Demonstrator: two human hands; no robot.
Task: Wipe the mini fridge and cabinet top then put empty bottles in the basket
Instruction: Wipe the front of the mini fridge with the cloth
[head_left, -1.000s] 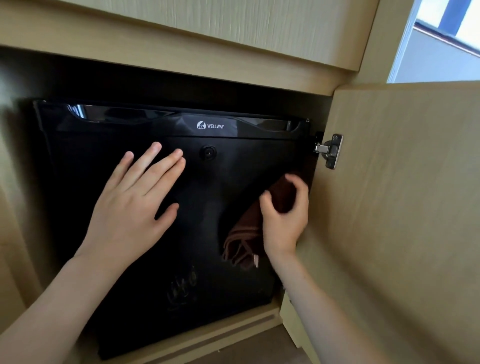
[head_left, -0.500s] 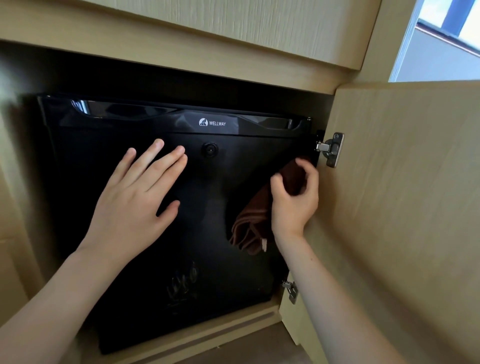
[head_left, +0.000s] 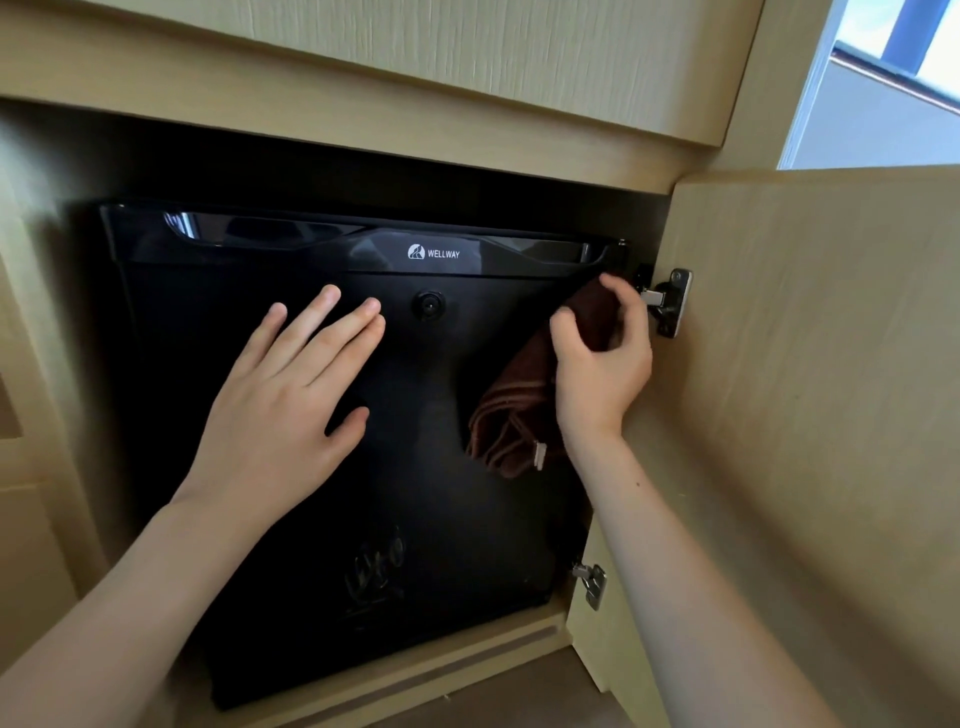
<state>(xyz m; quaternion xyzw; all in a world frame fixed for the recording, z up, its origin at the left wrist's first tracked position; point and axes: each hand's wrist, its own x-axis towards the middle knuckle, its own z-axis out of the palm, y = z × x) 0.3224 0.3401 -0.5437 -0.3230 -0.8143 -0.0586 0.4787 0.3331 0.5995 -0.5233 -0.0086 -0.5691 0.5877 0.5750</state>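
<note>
Pale wooden cabinet framing closes tightly round a black mini fridge, leaving a dark gap above its top edge and only narrow slits at its left and right sides. On the right the cabinet door stands swung open on an upper hinge and a lower hinge. The left hand lies flat on the fridge front, left of centre, fingers straight and slightly spread, grasping nothing. The right hand is at the fridge's upper right corner, just beside the upper hinge, with thumb and fingers curled round a brown cloth that hangs down against the fridge front.
</note>
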